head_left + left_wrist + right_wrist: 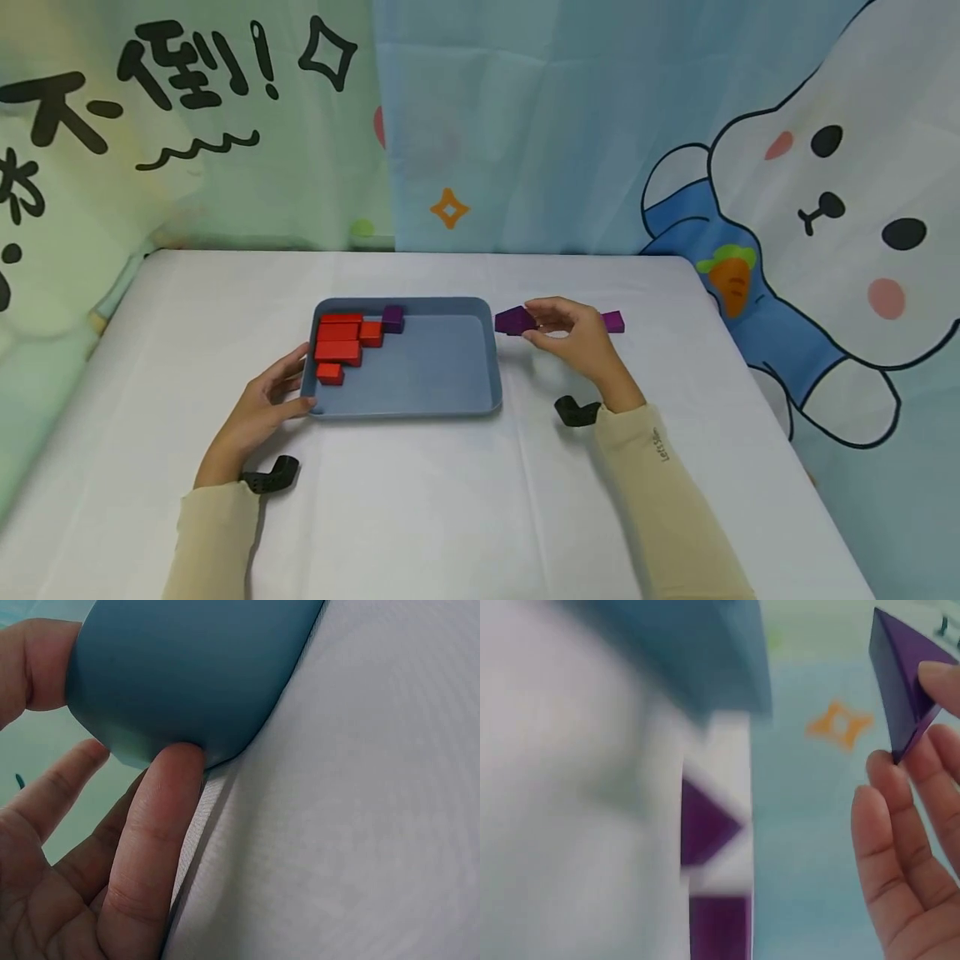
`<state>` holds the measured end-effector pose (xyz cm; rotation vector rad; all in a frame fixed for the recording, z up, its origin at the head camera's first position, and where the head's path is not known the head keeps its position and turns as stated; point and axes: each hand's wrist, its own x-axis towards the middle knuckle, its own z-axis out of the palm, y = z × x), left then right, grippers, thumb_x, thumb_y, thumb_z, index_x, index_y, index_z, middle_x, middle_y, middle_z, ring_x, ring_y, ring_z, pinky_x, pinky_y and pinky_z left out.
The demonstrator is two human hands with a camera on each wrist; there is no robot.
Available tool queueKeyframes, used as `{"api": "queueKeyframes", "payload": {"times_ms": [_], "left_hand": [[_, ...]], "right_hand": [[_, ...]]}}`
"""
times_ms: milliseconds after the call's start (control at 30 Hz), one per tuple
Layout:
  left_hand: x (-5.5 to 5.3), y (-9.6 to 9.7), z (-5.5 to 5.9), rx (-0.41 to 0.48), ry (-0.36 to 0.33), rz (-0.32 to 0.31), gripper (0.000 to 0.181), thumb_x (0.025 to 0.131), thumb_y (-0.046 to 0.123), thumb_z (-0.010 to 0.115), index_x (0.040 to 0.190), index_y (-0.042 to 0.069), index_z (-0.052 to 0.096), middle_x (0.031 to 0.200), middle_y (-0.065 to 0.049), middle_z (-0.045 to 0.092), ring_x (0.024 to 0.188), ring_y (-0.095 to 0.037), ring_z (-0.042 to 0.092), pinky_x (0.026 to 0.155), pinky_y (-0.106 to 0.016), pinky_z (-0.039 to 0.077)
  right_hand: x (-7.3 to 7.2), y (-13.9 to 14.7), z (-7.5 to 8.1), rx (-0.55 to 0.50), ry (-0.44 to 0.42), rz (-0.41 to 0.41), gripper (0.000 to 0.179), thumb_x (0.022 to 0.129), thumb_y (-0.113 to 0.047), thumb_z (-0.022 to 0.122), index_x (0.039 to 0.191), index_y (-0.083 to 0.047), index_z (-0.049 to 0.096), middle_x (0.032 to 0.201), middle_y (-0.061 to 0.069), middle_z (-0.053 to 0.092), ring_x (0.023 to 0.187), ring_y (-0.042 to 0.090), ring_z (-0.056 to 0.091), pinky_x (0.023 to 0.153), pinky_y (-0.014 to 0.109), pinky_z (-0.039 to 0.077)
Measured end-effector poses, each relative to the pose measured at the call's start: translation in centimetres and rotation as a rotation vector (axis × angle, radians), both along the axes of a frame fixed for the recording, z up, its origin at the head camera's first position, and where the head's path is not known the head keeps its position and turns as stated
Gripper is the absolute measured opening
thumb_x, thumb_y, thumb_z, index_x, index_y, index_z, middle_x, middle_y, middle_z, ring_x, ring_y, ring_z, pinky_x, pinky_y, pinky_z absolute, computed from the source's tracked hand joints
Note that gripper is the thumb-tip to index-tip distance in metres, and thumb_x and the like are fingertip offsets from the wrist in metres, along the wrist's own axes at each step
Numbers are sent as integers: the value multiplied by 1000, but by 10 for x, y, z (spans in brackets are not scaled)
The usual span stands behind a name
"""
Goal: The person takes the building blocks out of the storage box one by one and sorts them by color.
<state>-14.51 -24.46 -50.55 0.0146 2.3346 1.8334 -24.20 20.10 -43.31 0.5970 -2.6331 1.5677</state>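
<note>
My left hand [262, 404] holds the left side of a blue-grey tray [427, 400], thumb near its front corner. In the left wrist view, fingers of that hand touch the tray's outer wall [187, 667]. Right of the tray, my right hand [573, 333] pinches a purple triangular block [514, 321] between thumb and fingers, above the table. The right wrist view shows the block's pointed faces [900, 682]. Red blocks [337, 332] sit against the tray's left side. A purple block [392, 318] lies beside them at the far wall.
Another purple block [613, 322] shows beyond my right hand. The right wrist view shows a purple triangular piece [705, 825] and a purple rectangular piece [720, 926] on the white-covered table [420, 508]. Behind hangs a printed curtain [525, 150].
</note>
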Motion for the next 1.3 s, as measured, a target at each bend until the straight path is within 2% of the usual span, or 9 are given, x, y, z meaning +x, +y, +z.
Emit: {"api": "queueKeyframes", "payload": {"times_ms": [133, 267, 400, 500, 700, 867, 900, 1100, 1300], "left_hand": [[2, -3, 0, -5, -9, 9, 87, 92, 1, 74, 169, 6, 35, 164, -32, 42, 141, -47, 50, 122, -56, 32], [4, -6, 0, -18, -14, 16, 87, 92, 1, 74, 170, 7, 35, 164, -31, 42, 140, -44, 51, 119, -46, 35], [5, -8, 0, -28, -12, 21, 87, 93, 2, 74, 170, 8, 34, 164, -31, 43, 139, -43, 51, 117, -44, 36], [6, -10, 0, -28, -10, 22, 87, 93, 2, 74, 170, 7, 34, 164, -31, 43, 138, -41, 51, 117, -44, 36], [7, -9, 1, -21, -6, 21, 86, 93, 1, 74, 170, 6, 34, 164, -31, 43, 132, -31, 53, 111, -27, 38], [7, -7, 2, -19, 12, 16, 85, 93, 1, 73, 169, 5, 36, 163, -32, 44, 127, -23, 54, 103, -13, 38], [7, -7, 2, -18, 16, 15, 85, 93, 1, 73, 169, 4, 36, 162, -32, 44, 127, -23, 54, 103, -13, 38], [6, -3, 4, -13, 22, 13, 84, 92, 0, 73, 168, 3, 36, 161, -32, 45, 123, -16, 54, 102, -12, 38], [5, 1, 3, -18, 2, 13, 85, 92, 1, 73, 168, 4, 36, 162, -33, 44, 132, -32, 54, 102, -12, 38]], "right_hand": [[-9, 38, 4, 60, 19, -20, 40, 91, 11, 78, 129, 14, 69, 125, 33, 71, 97, 1, 67, 91, 17, 55], [-19, 70, 12, 181, 10, -44, 42, 93, 8, 78, 133, 13, 67, 129, 33, 70, 106, 21, 70, 95, 15, 53], [-30, 97, 18, 282, -46, -69, 44, 96, 7, 74, 138, 12, 64, 136, 33, 66, 120, 45, 66, 107, 38, 55], [-37, 114, 19, 336, -98, -93, 43, 98, 6, 72, 140, 12, 62, 138, 35, 64, 126, 51, 63, 108, 56, 50], [-48, 147, 13, 418, -168, -117, 41, 99, 6, 71, 138, 12, 61, 138, 36, 61, 129, 55, 60, 105, 51, 54], [-52, 163, 13, 463, -227, -138, 40, 99, 7, 69, 137, 12, 58, 138, 37, 58, 133, 57, 55, 110, 60, 50], [-53, 165, 13, 469, -241, -141, 40, 99, 7, 69, 137, 12, 58, 139, 38, 58, 133, 58, 54, 110, 67, 47], [-60, 172, 10, 556, -290, -163, 38, 98, 4, 68, 135, 10, 59, 143, 36, 57, 139, 57, 46, 114, 72, 40], [-63, 176, 3, 603, -334, -172, 38, 98, 4, 66, 134, 9, 58, 147, 38, 52, 142, 58, 39, 118, 75, 32]]}}
